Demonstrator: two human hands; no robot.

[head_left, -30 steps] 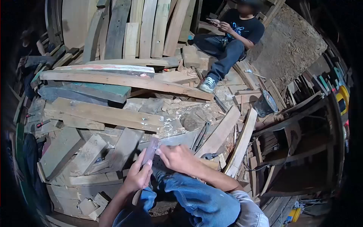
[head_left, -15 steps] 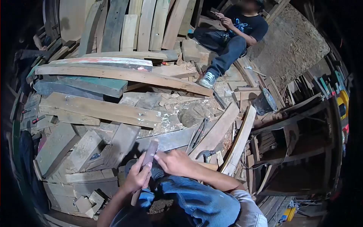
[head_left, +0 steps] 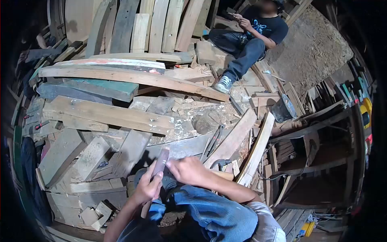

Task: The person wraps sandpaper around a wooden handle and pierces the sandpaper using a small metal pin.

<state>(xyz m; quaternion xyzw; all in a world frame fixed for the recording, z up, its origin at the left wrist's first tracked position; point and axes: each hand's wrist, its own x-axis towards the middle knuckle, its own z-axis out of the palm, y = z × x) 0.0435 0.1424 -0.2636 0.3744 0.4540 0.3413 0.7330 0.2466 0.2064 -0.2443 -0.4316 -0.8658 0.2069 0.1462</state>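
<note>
A narrow wooden strip [head_left: 160,161] stands slanted in front of my jeans, its top end pale and its lower end below my palm. Fingers and thumb of my left hand [head_left: 148,186] are wrapped round it. Just right of its upper part is my right hand [head_left: 186,170], fingers curled and the fingertips close to the strip's edge. Whatever those fingertips pinch, if anything, is too small to make out. Under the right forearm lies a hammer [head_left: 221,163], its handle partly hidden.
Planks [head_left: 109,115] and cut blocks [head_left: 62,156] lie across the left and middle. Pliers [head_left: 215,139] rest near a round wooden piece [head_left: 207,122]. A dark bucket [head_left: 283,108] stands to the right. Another person [head_left: 258,36] sits at the back.
The camera view has shifted slightly. My right hand has moved a little along the strip, with its fingers still curled. My left hand keeps its hold.
</note>
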